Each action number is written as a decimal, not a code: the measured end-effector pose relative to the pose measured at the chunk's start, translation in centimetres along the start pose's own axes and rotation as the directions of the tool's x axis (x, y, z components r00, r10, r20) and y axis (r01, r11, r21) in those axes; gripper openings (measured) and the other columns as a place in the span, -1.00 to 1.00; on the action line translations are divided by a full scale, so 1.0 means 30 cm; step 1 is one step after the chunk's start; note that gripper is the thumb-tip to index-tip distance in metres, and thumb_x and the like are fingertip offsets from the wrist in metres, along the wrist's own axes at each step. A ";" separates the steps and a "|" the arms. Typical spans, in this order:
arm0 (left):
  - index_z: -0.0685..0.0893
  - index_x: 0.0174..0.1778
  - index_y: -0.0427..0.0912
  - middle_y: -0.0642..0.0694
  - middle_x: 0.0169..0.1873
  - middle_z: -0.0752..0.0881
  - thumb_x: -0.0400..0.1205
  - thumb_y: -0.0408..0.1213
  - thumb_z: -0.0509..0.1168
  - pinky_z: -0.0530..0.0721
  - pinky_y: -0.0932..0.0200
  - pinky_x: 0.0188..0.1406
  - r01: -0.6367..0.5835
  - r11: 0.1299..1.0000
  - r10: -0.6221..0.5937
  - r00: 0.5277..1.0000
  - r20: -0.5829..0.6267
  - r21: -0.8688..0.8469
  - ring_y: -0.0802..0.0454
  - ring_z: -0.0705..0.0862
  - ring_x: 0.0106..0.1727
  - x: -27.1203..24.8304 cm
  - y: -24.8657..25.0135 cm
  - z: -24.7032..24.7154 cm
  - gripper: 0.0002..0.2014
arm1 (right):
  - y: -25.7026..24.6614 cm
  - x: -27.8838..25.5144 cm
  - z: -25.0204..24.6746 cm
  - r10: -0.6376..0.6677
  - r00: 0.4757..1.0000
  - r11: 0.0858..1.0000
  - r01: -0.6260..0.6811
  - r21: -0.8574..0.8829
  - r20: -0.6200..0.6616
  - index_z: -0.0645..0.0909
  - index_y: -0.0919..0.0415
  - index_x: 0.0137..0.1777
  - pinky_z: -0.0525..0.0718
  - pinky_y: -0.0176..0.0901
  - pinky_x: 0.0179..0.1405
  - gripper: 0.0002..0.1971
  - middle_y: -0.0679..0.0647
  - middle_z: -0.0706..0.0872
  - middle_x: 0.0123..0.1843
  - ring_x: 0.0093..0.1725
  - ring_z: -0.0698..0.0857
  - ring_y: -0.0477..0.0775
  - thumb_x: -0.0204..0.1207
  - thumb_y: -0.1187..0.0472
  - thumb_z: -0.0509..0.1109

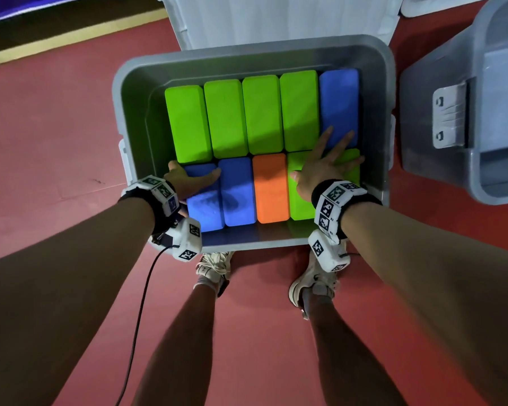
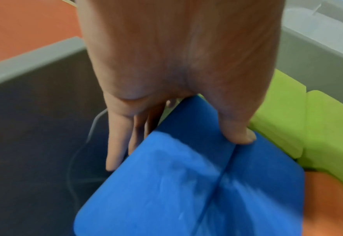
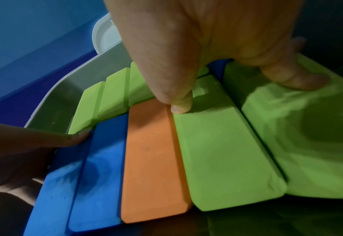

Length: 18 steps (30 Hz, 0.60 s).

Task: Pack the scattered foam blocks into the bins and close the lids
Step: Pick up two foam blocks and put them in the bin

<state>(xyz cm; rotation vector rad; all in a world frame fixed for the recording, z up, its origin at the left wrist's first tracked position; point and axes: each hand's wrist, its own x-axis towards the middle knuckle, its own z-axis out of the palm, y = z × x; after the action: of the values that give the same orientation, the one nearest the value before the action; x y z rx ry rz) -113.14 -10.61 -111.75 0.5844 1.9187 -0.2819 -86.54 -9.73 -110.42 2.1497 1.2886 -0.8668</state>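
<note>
Foam blocks (image 1: 261,115) in two rows inside grey bin (image 1: 123,92) | left hand (image 1: 188,180) grips end blue block (image 1: 203,206), apparently seating it | right hand (image 1: 320,168) flat, fingers spread, pressing green blocks (image 3: 227,151) level | lid (image 1: 247,22) still open

Smooth red floor (image 1: 56,136) with a pale yellow stripe (image 1: 71,39) at the far left edge; two white laced sneakers (image 1: 214,269) stand on it.
</note>
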 end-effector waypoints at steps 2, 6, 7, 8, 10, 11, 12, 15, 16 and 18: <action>0.28 0.42 -0.19 -0.18 0.23 0.59 0.05 0.56 0.47 0.77 -0.22 -0.05 -0.033 0.997 0.039 0.996 -0.084 0.070 -0.24 0.69 0.10 0.001 -0.011 0.007 0.20 | 0.002 0.005 -0.007 0.016 1.000 0.999 -0.016 -0.032 0.004 -0.48 0.15 0.70 0.22 0.61 0.47 0.19 0.38 -0.46 0.69 0.61 -0.16 0.74 0.52 -0.25 0.41; 0.31 0.36 -0.32 -0.34 0.17 0.63 0.37 0.41 0.40 0.61 -0.02 0.02 -0.160 0.950 0.213 0.961 -0.179 0.269 -0.32 0.66 0.16 -0.013 -0.021 0.050 -0.05 | 0.019 0.011 -0.013 0.050 0.999 0.998 -0.049 -0.042 0.022 -0.48 0.10 0.71 0.26 0.62 0.44 0.23 0.33 -0.47 0.70 0.62 -0.14 0.74 0.46 -0.32 0.42; 0.30 0.34 -0.33 -0.37 0.14 0.63 0.42 0.36 0.40 0.55 -0.01 -0.05 -0.189 0.941 0.247 0.951 -0.187 0.279 -0.33 0.66 0.14 -0.027 -0.017 0.059 -0.11 | 0.019 0.005 -0.013 0.051 0.998 0.998 -0.050 -0.049 0.021 -0.48 0.10 0.71 0.26 0.61 0.45 0.22 0.33 -0.46 0.70 0.62 -0.15 0.74 0.47 -0.31 0.41; 0.29 0.34 -0.33 -0.40 0.11 0.63 0.45 0.32 0.40 0.52 -0.01 -0.10 -0.209 0.936 0.267 0.946 -0.184 0.283 -0.34 0.67 0.11 -0.031 -0.011 0.070 -0.14 | 0.021 0.002 -0.013 0.050 0.999 0.997 -0.049 -0.058 0.012 -0.47 0.11 0.71 0.23 0.60 0.47 0.21 0.35 -0.45 0.70 0.62 -0.14 0.73 0.48 -0.30 0.41; 0.28 0.34 -0.34 -0.43 0.09 0.64 0.49 0.29 0.38 0.52 -0.03 -0.13 -0.220 0.925 0.281 0.945 -0.166 0.309 -0.36 0.68 0.08 -0.026 -0.020 0.057 -0.17 | -0.006 -0.016 -0.009 0.040 0.999 0.997 -0.039 -0.070 0.011 -0.46 0.13 0.71 0.17 0.58 0.50 0.19 0.37 -0.43 0.70 0.62 -0.14 0.73 0.49 -0.29 0.40; 0.27 0.34 -0.34 -0.43 0.09 0.64 0.51 0.27 0.37 0.52 -0.03 -0.14 -0.215 0.920 0.277 0.948 -0.156 0.328 -0.37 0.69 0.07 -0.019 -0.022 0.052 -0.19 | -0.014 -0.020 -0.007 0.042 0.999 0.997 -0.040 -0.069 0.015 -0.46 0.14 0.71 0.16 0.58 0.50 0.19 0.38 -0.43 0.70 0.62 -0.14 0.74 0.50 -0.28 0.39; 0.27 0.33 -0.34 -0.44 0.10 0.65 0.54 0.25 0.36 0.52 -0.03 -0.15 -0.202 0.914 0.267 0.953 -0.145 0.351 -0.37 0.69 0.07 -0.012 -0.023 0.039 -0.22 | -0.021 -0.022 -0.007 0.044 0.999 0.996 -0.043 -0.074 0.014 -0.46 0.14 0.71 0.16 0.58 0.50 0.19 0.38 -0.43 0.70 0.62 -0.14 0.74 0.50 -0.29 0.39; 0.20 0.45 -0.32 -0.44 0.14 0.66 0.57 0.17 0.36 0.52 -0.04 -0.13 -0.172 0.889 0.236 0.966 -0.104 0.423 -0.37 0.69 0.10 0.010 -0.012 0.002 -0.22 | -0.026 -0.017 -0.002 0.051 0.999 0.995 -0.050 -0.091 0.015 -0.48 0.15 0.70 0.15 0.57 0.51 0.19 0.39 -0.43 0.70 0.63 -0.15 0.71 0.50 -0.31 0.37; 0.13 0.53 -0.32 -0.42 0.17 0.66 0.55 0.17 0.39 0.54 -0.04 -0.10 -0.161 0.889 0.219 0.972 -0.088 0.429 -0.36 0.69 0.12 0.020 0.000 -0.002 -0.12 | -0.018 -0.008 0.003 0.049 0.999 0.994 -0.048 -0.099 0.005 -0.48 0.16 0.70 0.16 0.58 0.50 0.21 0.40 -0.43 0.69 0.64 -0.15 0.70 0.49 -0.33 0.36; -0.09 0.64 -0.34 -0.40 0.25 0.62 0.47 0.16 0.48 0.60 -0.07 0.03 -0.137 0.891 0.179 0.982 -0.057 0.433 -0.35 0.65 0.21 0.029 0.025 -0.003 0.12 | -0.006 0.007 0.017 0.047 0.999 0.993 -0.047 -0.111 -0.005 -0.49 0.16 0.70 0.16 0.61 0.49 0.25 0.41 -0.46 0.68 0.65 -0.18 0.65 0.44 -0.39 0.37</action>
<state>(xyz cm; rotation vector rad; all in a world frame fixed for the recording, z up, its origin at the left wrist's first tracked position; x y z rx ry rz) -113.11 -9.70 -112.44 1.0580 1.8948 -0.5880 -86.77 -9.88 -110.94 2.0864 1.2525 -0.7559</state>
